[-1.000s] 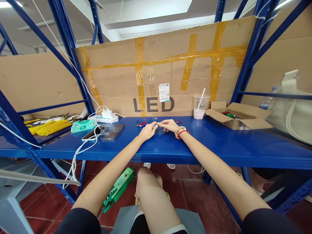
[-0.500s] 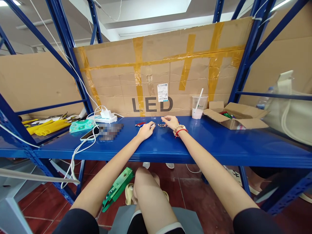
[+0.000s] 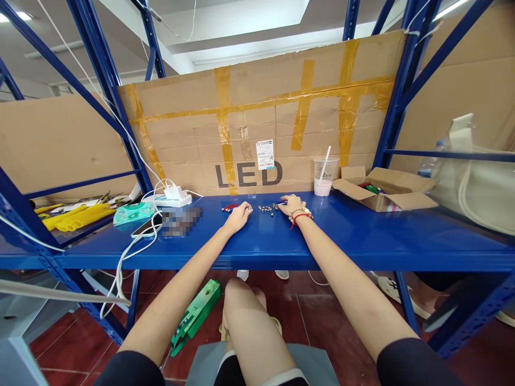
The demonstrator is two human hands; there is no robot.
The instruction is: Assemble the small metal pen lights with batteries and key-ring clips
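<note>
My left hand [image 3: 240,215] rests on the blue tabletop with its fingers pinched together. Whatever is between the fingertips is too small to name. Just left of it lie several small red pieces [image 3: 230,207]. My right hand [image 3: 293,206], with a beaded bracelet [image 3: 298,213] and a red cord at the wrist, reaches down at some thin dark pieces [image 3: 281,204]; its fingers are bent, and what they grip is hidden. Between the hands lies a loose row of small metallic pieces [image 3: 265,208].
A plastic cup [image 3: 323,182] with a straw and an open cardboard box [image 3: 382,201] stand to the right. At left are a power strip [image 3: 173,197], white cables, a phone [image 3: 147,226] and a teal packet [image 3: 134,212]. A taped cardboard sheet [image 3: 193,150] backs the table.
My right hand has moved right and down from above the metallic pieces to the dark pieces. My left hand has shifted slightly left, and the metal item at its fingertips is harder to see.
</note>
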